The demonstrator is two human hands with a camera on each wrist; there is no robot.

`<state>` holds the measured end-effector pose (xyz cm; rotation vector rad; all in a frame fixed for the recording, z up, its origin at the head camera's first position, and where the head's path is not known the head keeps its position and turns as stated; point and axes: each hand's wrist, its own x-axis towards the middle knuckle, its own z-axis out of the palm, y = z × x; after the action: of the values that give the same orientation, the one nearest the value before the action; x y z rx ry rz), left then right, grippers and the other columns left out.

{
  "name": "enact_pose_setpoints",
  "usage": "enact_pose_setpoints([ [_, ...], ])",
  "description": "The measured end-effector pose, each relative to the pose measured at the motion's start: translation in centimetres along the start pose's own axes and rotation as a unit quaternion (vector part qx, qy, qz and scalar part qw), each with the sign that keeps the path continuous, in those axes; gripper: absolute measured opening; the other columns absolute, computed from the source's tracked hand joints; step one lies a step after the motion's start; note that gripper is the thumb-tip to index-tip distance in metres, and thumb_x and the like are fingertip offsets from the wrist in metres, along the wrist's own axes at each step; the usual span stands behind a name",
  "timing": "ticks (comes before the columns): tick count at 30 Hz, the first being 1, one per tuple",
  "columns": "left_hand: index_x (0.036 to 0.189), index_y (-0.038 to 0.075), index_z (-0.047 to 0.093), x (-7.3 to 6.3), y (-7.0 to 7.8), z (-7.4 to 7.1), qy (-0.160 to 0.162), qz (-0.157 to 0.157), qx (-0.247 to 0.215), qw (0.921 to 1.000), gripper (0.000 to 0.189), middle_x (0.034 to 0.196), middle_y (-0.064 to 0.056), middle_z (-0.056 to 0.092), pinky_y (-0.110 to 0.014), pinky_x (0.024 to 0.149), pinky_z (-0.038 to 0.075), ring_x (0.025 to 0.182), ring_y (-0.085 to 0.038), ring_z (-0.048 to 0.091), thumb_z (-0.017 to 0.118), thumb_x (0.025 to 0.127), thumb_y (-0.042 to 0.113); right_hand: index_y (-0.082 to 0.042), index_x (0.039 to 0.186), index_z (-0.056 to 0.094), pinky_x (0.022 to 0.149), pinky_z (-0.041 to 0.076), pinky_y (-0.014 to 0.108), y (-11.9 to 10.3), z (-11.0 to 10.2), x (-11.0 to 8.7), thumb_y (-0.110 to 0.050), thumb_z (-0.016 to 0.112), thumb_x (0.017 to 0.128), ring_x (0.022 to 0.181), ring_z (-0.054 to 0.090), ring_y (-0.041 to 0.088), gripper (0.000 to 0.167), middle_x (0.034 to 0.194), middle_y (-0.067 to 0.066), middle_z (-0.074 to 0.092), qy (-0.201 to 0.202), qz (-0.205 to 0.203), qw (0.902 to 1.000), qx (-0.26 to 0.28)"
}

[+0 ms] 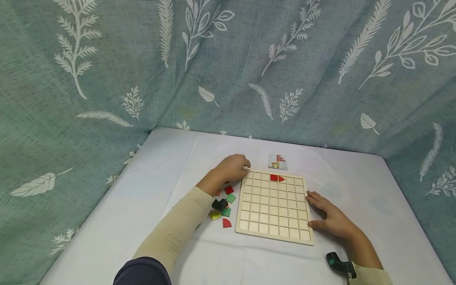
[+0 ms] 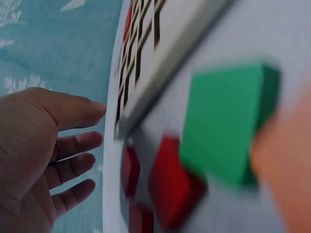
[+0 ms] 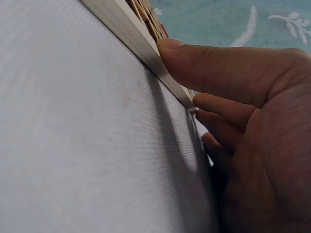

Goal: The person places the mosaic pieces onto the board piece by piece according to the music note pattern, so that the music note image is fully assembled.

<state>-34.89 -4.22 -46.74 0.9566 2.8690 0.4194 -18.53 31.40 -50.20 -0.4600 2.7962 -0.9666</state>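
Note:
A pale wooden grid board [image 1: 273, 236] lies on the white table, with a red square tile [image 1: 274, 177] and a red pointed tile [image 1: 281, 179] in its far row. My left hand [image 1: 232, 168] is at the board's far left corner. In the left wrist view the left hand [image 2: 46, 145] has loosely bent fingers and nothing visible between thumb and fingers. My right hand [image 1: 333, 217] touches the board's right edge with thumb and fingertips. The right wrist view shows the thumb [image 3: 209, 68] against the board's rim [image 3: 141, 48], its fingers fairly straight.
Loose tiles lie left of the board, among them a red quarter-round [image 1: 227, 223], a green tile [image 1: 231, 198], a yellow tile [image 1: 215, 215] and a red tile [image 1: 229, 190]; the left forearm covers part of this area. A patterned card [image 1: 278, 162] lies beyond the board. A leaf-print curtain [image 1: 228, 79] stands behind.

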Motion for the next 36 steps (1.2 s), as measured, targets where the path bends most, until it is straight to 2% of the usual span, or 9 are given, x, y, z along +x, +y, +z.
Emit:
enact_pose_setpoints([
  [6, 0.115, 0.017, 0.072, -1.6, -2.4, -0.6, 0.002, -0.033, 0.002, 0.9995, 0.026, 0.104, 0.004, 0.062, -0.032, 0.086, 0.047, 0.091, -0.013, 0.057, 0.061, 0.092, 0.023, -0.004, 0.147, 0.041, 0.105, 0.015, 0.067, 0.0, 0.1, -0.1, -0.041, 0.081, 0.074, 0.144, 0.016, 0.039, 0.091, 0.157, 0.01, 0.027, 0.0, -0.001, 1.0, -0.003],
  [14, 0.11, 0.016, 0.073, -3.4, -3.6, -0.7, 0.006, -0.042, 0.005, 0.9991, 0.022, 0.098, 0.004, 0.062, -0.033, 0.086, 0.048, 0.09, -0.013, 0.058, 0.063, 0.093, 0.025, -0.004, 0.147, 0.041, 0.105, 0.015, 0.066, 0.2, -0.1, -0.1, -0.039, 0.082, 0.073, 0.144, 0.016, 0.039, 0.092, 0.157, 0.01, 0.027, 0.003, -0.001, 0.9999, -0.01],
  [20, 0.111, 0.017, 0.073, -3.3, -3.3, -0.3, -0.008, -0.039, -0.001, 0.9992, 0.027, 0.098, 0.006, 0.062, -0.031, 0.082, 0.048, 0.085, -0.012, 0.055, 0.067, 0.089, 0.03, -0.004, 0.147, 0.041, 0.105, 0.015, 0.066, 0.3, 0.0, 0.0, -0.039, 0.082, 0.073, 0.144, 0.016, 0.039, 0.092, 0.157, 0.01, 0.027, 0.001, -0.002, 1.0, -0.008],
  [26, 0.113, 0.016, 0.072, -3.0, -2.4, -0.2, -0.037, -0.064, 0.015, 0.9972, 0.036, 0.095, 0.005, 0.061, -0.032, 0.078, 0.047, 0.081, -0.014, 0.052, 0.072, 0.085, 0.038, -0.004, 0.147, 0.041, 0.106, 0.015, 0.066, 0.3, 0.2, 0.0, -0.038, 0.082, 0.073, 0.144, 0.016, 0.039, 0.091, 0.157, 0.01, 0.028, 0.001, -0.003, 1.0, -0.004],
  [30, 0.111, 0.015, 0.073, -2.8, -2.1, -0.3, -0.047, -0.066, 0.011, 0.9967, 0.031, 0.092, 0.005, 0.061, -0.032, 0.074, 0.046, 0.08, -0.015, 0.053, 0.07, 0.086, 0.032, -0.003, 0.147, 0.042, 0.106, 0.015, 0.065, 0.3, 0.2, 0.0, -0.036, 0.082, 0.072, 0.144, 0.016, 0.038, 0.091, 0.157, 0.01, 0.028, 0.004, 0.001, 1.0, -0.006],
  [36, 0.11, 0.016, 0.073, -2.5, -2.0, -0.7, -0.049, -0.062, 0.031, 0.9964, 0.031, 0.091, 0.004, 0.061, -0.032, 0.072, 0.045, 0.079, -0.016, 0.053, 0.067, 0.081, 0.022, -0.003, 0.147, 0.041, 0.106, 0.015, 0.065, 0.3, 0.1, 0.1, -0.036, 0.082, 0.073, 0.144, 0.015, 0.039, 0.091, 0.157, 0.01, 0.027, 0.003, 0.006, 1.0, -0.005],
])
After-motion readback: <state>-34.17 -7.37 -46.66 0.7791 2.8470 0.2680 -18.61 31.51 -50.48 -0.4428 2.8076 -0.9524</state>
